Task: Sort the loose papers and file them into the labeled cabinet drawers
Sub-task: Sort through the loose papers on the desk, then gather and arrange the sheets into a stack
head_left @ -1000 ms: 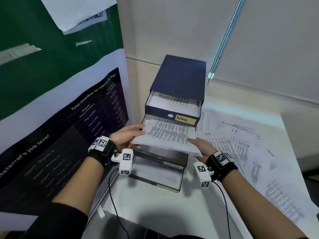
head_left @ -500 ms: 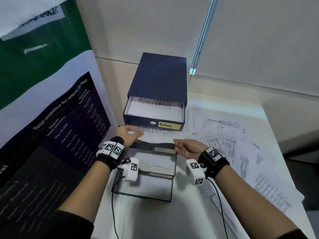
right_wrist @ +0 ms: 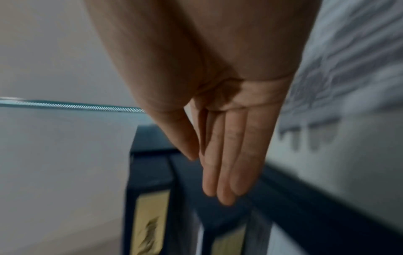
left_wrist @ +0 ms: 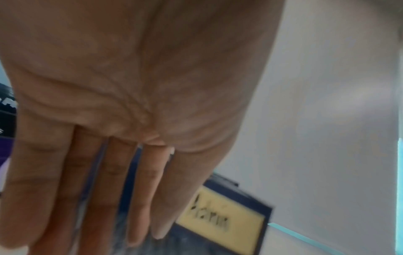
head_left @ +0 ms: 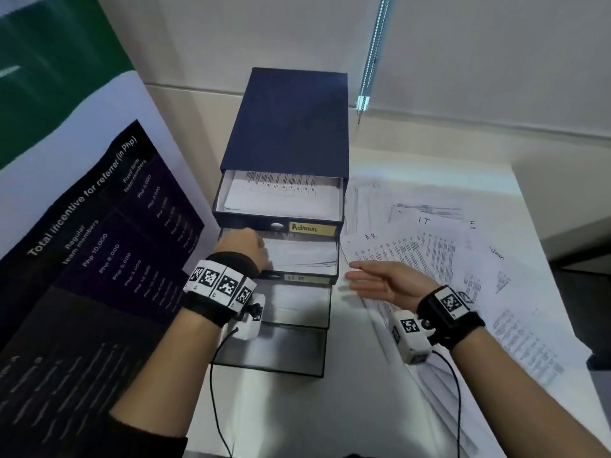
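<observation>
A navy cabinet (head_left: 291, 127) stands on the white table with its drawers pulled out in steps. The top drawer, labelled Admin (head_left: 312, 228), holds printed papers (head_left: 284, 196). The second drawer (head_left: 304, 278) holds a sheet (head_left: 304, 256); my left hand (head_left: 244, 247) lies flat on its left part, fingers straight (left_wrist: 87, 189) beside the Admin label (left_wrist: 220, 219). My right hand (head_left: 380, 280) hovers open and empty just right of that drawer's front, fingers straight and together (right_wrist: 222, 172). Loose papers (head_left: 429, 259) with handwritten marks fan out on the right.
Two lower drawers (head_left: 274, 348) stick out furthest toward me. A large poster (head_left: 99, 259) leans close on the left. A blind's bead chain (head_left: 373, 54) hangs behind the cabinet. The table's right edge (head_left: 545, 242) lies beyond the papers.
Both hands held a printed sheet over the second drawer; the sheet now lies in it. My right hand let go and drew back right, and my left lies flat on the sheet.
</observation>
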Action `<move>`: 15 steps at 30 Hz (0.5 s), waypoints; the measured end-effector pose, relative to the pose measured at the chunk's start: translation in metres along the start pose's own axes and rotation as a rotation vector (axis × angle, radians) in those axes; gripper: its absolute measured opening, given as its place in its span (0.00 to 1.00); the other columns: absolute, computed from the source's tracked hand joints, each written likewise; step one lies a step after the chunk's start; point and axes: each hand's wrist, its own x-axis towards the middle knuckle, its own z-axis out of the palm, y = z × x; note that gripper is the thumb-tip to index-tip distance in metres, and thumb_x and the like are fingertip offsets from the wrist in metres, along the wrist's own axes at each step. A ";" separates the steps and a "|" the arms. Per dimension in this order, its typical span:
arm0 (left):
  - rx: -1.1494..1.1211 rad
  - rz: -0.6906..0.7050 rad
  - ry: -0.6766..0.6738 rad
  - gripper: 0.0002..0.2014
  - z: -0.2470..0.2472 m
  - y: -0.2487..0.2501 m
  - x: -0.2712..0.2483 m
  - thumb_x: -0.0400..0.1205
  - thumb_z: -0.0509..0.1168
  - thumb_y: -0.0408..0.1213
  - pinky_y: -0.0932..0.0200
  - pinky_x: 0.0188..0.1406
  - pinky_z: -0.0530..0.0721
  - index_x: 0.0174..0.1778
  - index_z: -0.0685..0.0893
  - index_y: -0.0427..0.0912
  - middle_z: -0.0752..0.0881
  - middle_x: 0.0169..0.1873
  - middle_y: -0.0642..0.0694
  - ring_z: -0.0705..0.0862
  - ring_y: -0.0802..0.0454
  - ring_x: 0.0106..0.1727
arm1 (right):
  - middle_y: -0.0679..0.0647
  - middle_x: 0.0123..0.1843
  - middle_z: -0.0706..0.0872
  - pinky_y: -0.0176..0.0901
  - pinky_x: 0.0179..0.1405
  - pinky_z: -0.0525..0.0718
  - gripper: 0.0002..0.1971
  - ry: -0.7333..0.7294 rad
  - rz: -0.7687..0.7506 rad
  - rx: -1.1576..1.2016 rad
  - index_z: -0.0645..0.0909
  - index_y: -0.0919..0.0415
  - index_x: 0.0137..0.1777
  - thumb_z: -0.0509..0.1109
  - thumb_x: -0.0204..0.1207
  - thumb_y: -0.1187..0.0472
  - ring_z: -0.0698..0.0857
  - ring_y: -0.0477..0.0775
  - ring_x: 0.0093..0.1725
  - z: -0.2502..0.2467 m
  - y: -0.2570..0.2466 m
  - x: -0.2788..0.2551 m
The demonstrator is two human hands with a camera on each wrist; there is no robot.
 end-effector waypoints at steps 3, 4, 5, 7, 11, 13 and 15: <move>-0.270 0.235 -0.096 0.10 -0.006 0.033 -0.013 0.81 0.69 0.47 0.62 0.47 0.81 0.55 0.89 0.51 0.87 0.46 0.51 0.86 0.53 0.49 | 0.63 0.61 0.89 0.45 0.50 0.91 0.16 0.179 -0.039 0.002 0.81 0.65 0.67 0.68 0.82 0.61 0.91 0.58 0.55 -0.059 0.007 -0.001; -0.388 0.330 -0.160 0.09 -0.004 0.048 -0.017 0.82 0.69 0.46 0.66 0.43 0.81 0.55 0.89 0.51 0.88 0.44 0.50 0.86 0.57 0.45 | 0.63 0.61 0.89 0.44 0.48 0.91 0.17 0.245 -0.046 -0.019 0.81 0.67 0.67 0.69 0.81 0.61 0.90 0.60 0.57 -0.080 0.009 0.000; -0.505 0.408 -0.228 0.09 0.002 0.065 -0.018 0.82 0.69 0.43 0.67 0.40 0.82 0.56 0.89 0.49 0.89 0.43 0.48 0.87 0.60 0.40 | 0.65 0.61 0.88 0.44 0.46 0.91 0.17 0.321 -0.050 -0.067 0.81 0.68 0.67 0.70 0.80 0.62 0.89 0.61 0.57 -0.102 0.012 0.002; -0.687 0.449 -0.368 0.09 0.027 0.100 -0.012 0.84 0.68 0.36 0.62 0.43 0.87 0.58 0.87 0.44 0.89 0.40 0.44 0.87 0.58 0.38 | 0.67 0.63 0.87 0.45 0.47 0.90 0.17 0.480 -0.042 -0.232 0.81 0.69 0.67 0.70 0.80 0.65 0.86 0.61 0.55 -0.146 0.018 0.011; -0.740 0.275 -0.547 0.19 0.111 0.162 0.021 0.82 0.70 0.34 0.44 0.60 0.87 0.69 0.80 0.38 0.89 0.47 0.38 0.88 0.45 0.48 | 0.67 0.68 0.83 0.55 0.66 0.82 0.29 0.721 0.065 -0.832 0.75 0.64 0.75 0.76 0.75 0.57 0.84 0.64 0.63 -0.213 0.030 0.031; -0.710 0.115 -0.570 0.30 0.150 0.182 0.035 0.80 0.72 0.39 0.39 0.67 0.81 0.78 0.71 0.37 0.81 0.66 0.31 0.83 0.37 0.63 | 0.67 0.67 0.82 0.54 0.66 0.83 0.36 0.739 0.065 -0.992 0.73 0.59 0.77 0.81 0.70 0.52 0.85 0.64 0.61 -0.227 0.037 0.042; -0.557 -0.056 -0.485 0.39 0.183 0.192 0.047 0.79 0.72 0.49 0.46 0.66 0.79 0.81 0.63 0.38 0.68 0.77 0.32 0.75 0.34 0.73 | 0.63 0.65 0.82 0.58 0.65 0.84 0.39 0.751 -0.005 -1.053 0.74 0.52 0.74 0.84 0.62 0.50 0.83 0.65 0.61 -0.229 0.041 0.049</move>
